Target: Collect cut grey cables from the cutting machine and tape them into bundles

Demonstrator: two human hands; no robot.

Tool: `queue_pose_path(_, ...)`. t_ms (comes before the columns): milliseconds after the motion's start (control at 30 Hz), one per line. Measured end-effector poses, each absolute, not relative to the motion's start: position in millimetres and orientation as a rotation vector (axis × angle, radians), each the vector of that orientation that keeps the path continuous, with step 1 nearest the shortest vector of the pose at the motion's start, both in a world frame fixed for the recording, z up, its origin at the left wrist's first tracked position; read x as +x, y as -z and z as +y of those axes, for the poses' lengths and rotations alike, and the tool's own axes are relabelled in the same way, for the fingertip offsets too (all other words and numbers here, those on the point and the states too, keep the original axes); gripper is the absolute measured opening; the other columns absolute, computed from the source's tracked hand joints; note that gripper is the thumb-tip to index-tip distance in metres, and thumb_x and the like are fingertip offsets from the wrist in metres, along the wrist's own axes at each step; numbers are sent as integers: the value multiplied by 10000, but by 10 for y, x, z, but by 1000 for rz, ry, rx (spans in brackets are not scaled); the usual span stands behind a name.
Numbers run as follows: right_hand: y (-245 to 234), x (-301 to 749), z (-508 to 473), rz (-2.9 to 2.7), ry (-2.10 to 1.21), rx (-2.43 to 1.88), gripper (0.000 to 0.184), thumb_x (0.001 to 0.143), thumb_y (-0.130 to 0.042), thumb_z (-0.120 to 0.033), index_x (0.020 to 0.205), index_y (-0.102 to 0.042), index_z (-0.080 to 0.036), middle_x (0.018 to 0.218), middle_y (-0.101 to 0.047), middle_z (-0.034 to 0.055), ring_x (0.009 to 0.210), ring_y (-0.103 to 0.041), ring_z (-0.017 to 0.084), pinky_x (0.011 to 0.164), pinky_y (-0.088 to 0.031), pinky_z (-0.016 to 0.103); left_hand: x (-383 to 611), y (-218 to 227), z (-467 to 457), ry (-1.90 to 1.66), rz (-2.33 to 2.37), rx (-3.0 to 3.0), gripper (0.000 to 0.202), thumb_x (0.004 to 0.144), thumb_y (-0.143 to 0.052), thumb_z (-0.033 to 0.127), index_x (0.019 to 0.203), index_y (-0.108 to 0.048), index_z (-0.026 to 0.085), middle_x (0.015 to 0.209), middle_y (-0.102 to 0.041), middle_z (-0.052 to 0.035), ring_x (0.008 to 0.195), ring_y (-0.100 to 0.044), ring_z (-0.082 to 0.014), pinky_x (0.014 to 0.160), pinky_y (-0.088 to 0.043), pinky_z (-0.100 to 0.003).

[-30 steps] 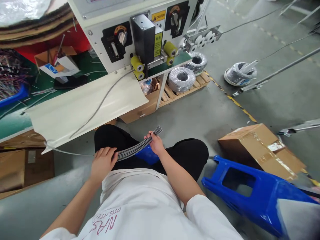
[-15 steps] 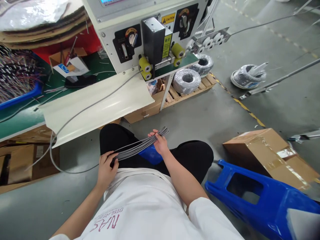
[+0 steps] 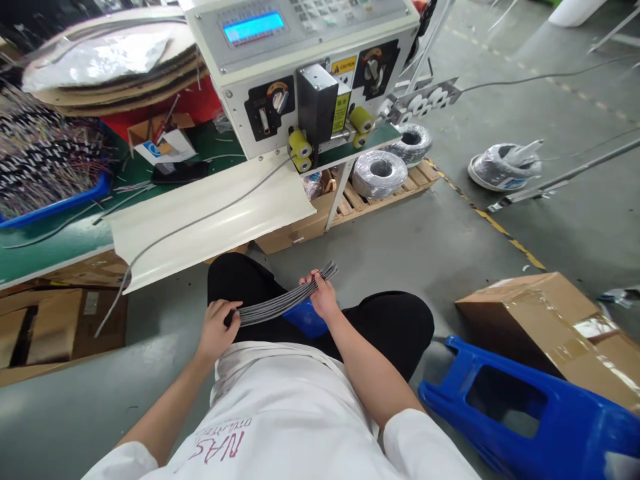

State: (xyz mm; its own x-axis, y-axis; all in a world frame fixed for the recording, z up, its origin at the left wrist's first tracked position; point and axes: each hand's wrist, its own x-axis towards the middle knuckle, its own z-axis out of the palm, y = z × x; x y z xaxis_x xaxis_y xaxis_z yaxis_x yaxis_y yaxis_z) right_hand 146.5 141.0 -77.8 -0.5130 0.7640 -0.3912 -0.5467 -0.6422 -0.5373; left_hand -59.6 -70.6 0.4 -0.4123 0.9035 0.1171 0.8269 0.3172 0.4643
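Observation:
I sit on a blue stool [image 3: 306, 319] with a bundle of cut grey cables [image 3: 280, 301] held across my lap. My left hand [image 3: 216, 328] is closed round the bundle's left end. My right hand [image 3: 324, 297] grips it near the right end, where the cable tips stick out. Ahead stands a wire-cutting machine [image 3: 310, 73] with yellow rollers [image 3: 300, 148]. One grey cable [image 3: 200, 223] runs out of the rollers, across the cream chute [image 3: 210, 220], and hangs off its left edge toward the floor.
A green bench [image 3: 60, 240] holds a blue tray of coloured wires [image 3: 45, 167] and a small box. Cable coils [image 3: 379, 173] sit on a pallet under the machine. A tipped blue stool [image 3: 525, 413] and a cardboard box [image 3: 545, 327] lie at my right.
The cable coming off the chute has shifted, from looping low over the floor to hanging off the chute's left edge. The view has tilted up, showing the machine's display. Both hands keep hold of the bundle.

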Motion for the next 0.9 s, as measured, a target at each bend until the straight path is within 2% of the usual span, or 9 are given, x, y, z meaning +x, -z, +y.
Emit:
queue_pose_path(133, 773, 1467, 1398, -406, -2171, -782, 229, 761, -779, -386, 874, -640, -243, 791, -679, -8, 928, -693, 238, 920, -523, 441, -581, -279, -342, -613, 2349, 2008, 261, 892, -508, 204, 1094, -664, 260, 979, -671, -56, 1007, -600, -227, 942, -460, -421)
queue_pose_path(267, 771, 1461, 1392, -404, -2191, -821, 235, 746, -779, -398, 863, -640, -249, 802, -681, -5, 925, -689, 238, 915, -522, 444, -617, -752, 317, -676, 2363, 2252, 338, 884, -523, 229, 1198, -628, 292, 1078, -663, -71, 1110, -586, -253, 1009, -430, -457)
queue_pose_path(333, 775, 1462, 1389, -423, -2195, -822, 238, 748, -773, -420, 852, -636, -255, 749, -648, -20, 865, -682, 220, 912, -520, 433, -661, -971, 663, -676, 2476, 2214, 411, 905, -515, 292, 1314, -555, 276, 1224, -609, -108, 1218, -526, -294, 1044, -401, -492)
queue_pose_path(433, 791, 1482, 1392, -457, -2191, -804, 230, 765, -758, -438, 852, -633, -265, 705, -602, -36, 800, -665, 203, 885, -525, 421, -734, -1175, 1059, -650, 2634, 2075, 612, 917, -523, 437, 1473, -374, 229, 1426, -454, -168, 1340, -398, -361, 1081, -354, -536)
queue_pose_path(500, 812, 1501, 1402, -461, -2196, -785, 215, 783, -746, -434, 863, -635, -267, 694, -586, -39, 781, -660, 201, 869, -528, 416, -773, -1223, 1202, -622, 2698, 1984, 755, 894, -544, 540, 1517, -285, 202, 1464, -401, -199, 1346, -372, -393, 1075, -350, -544)
queue_pose_path(600, 852, 1517, 1419, -445, -2197, -764, 210, 796, -741, -421, 899, -649, -263, 683, -576, -42, 750, -654, 192, 861, -530, 407, -801, -1225, 1243, -551, 2707, 1927, 861, 869, -537, 634, 1537, -235, 184, 1439, -420, -215, 1329, -383, -403, 1069, -350, -538)
queue_pose_path(700, 879, 1508, 1429, -449, -2200, -781, 270, 790, -749, -434, 983, -668, -264, 693, -584, -41, 774, -665, 200, 864, -531, 409, -792, -1206, 1151, -506, 2688, 1945, 863, 879, -494, 660, 1544, -222, 182, 1423, -442, -207, 1325, -391, -389, 1064, -360, -514)
queue_pose_path(800, 879, 1489, 1438, -455, -2207, -797, 315, 782, -760, -446, 1028, -678, -265, 714, -600, -35, 833, -680, 213, 888, -525, 412, -799, -1172, 995, -467, 2702, 1932, 823, 904, -456, 648, 1543, -228, 182, 1390, -481, -196, 1273, -446, -368, 995, -416, -475)
queue_pose_path(900, 862, 1472, 1455, -450, -2224, -793, 321, 765, -781, -439, 1011, -687, -257, 721, -614, -30, 853, -684, 216, 899, -523, 409, -865, -1126, 795, -413, 2715, 1922, 616, 940, -444, 580, 1438, -425, 218, 1238, -584, -147, 1140, -534, -319, 907, -453, -425)
